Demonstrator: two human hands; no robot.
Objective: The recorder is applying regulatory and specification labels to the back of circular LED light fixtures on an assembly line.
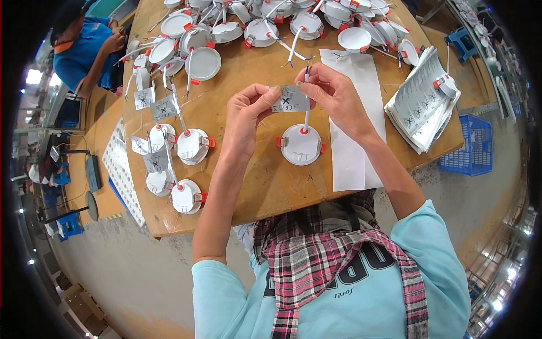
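Between my hands is a silver-grey label (pixel 291 99) with dark print, held flat beside the white cable (pixel 306 116) of a round white downlight (pixel 301 148). My left hand (pixel 248 110) pinches the label's left end between thumb and fingers. With thumb and fingertips closed, my right hand (pixel 333 96) grips the label's right edge against the cable, just below its bare wire ends. The downlight lies back side up on the table, a red clip at each side. To the left are several downlights (pixel 193 146) with similar labels (pixel 164 108) around their cables.
Unlabelled downlights (pixel 226 32) are heaped across the far side of the wooden table (pixel 248 186). White paper (pixel 355 152) lies right of my work, then a stack of label sheets (pixel 418 107) with a small white part on it. A blue crate (pixel 467 144) stands beyond; a person (pixel 84 51) sits far left.
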